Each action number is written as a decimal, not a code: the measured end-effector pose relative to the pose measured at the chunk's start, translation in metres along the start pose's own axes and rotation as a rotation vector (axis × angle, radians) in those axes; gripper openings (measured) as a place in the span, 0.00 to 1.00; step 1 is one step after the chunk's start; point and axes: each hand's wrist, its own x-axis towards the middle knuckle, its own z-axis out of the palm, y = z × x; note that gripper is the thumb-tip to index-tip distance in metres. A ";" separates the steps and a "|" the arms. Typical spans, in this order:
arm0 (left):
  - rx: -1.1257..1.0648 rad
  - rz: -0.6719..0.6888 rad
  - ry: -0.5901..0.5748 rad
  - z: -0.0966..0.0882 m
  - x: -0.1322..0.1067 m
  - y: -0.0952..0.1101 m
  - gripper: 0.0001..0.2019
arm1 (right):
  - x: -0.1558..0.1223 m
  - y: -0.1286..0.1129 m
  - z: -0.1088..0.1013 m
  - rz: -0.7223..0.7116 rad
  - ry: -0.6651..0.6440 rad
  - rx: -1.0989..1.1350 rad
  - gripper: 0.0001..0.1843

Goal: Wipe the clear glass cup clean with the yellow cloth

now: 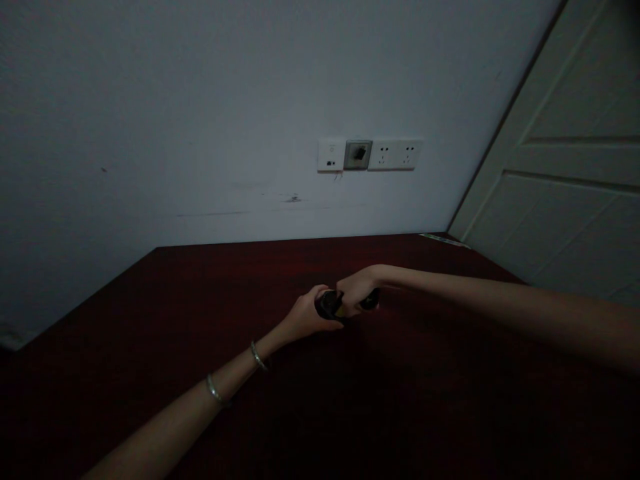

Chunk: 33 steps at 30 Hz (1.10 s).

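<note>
A dark, rounded object (327, 305) with a small yellowish patch is held low over the dark red surface (225, 280). My left hand (309, 313), coming from the lower left, curls its fingers and thumb around the object's left end. From the right, my right hand (354, 292) is closed over its yellowish part, and a dark round end shows past the right side of the fist. Poor light hides the object's kind, and I cannot tell whether both dark ends belong to one piece.
Behind the surface rises a pale wall (200, 120) with scuff marks. Mounted on it are a white switch plate (331, 155), a grey-framed socket (358, 155) and white power sockets (395, 155). A panelled door (560, 173) stands at the right. Two bangles (258, 357) circle my left forearm.
</note>
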 end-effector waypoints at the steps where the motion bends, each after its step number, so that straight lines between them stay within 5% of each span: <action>1: 0.008 0.000 0.000 0.000 0.000 0.000 0.38 | 0.001 0.003 0.001 -0.004 -0.018 0.045 0.15; 9: -0.026 -0.023 -0.018 -0.002 -0.003 0.007 0.39 | 0.005 0.033 0.007 -0.085 -0.024 0.284 0.15; 13: -0.026 -0.031 -0.029 -0.002 -0.004 0.006 0.40 | -0.010 0.038 0.001 -0.156 0.071 0.304 0.12; 18: -0.055 -0.046 -0.012 0.000 -0.005 0.005 0.39 | -0.039 0.024 0.002 -0.232 0.236 0.218 0.21; 21: -0.051 -0.044 -0.024 -0.001 -0.006 0.008 0.39 | -0.049 0.019 0.014 -0.271 0.424 0.014 0.29; 24: -0.021 -0.042 -0.028 -0.003 -0.006 0.011 0.40 | -0.051 0.022 0.025 -0.321 0.668 -0.576 0.28; 26: -0.005 -0.043 -0.020 -0.003 -0.005 0.011 0.41 | -0.050 0.025 0.028 -0.357 0.720 -0.819 0.26; 33: 0.009 -0.053 -0.004 -0.002 -0.005 0.011 0.42 | -0.047 0.016 0.025 -0.281 0.705 -0.854 0.30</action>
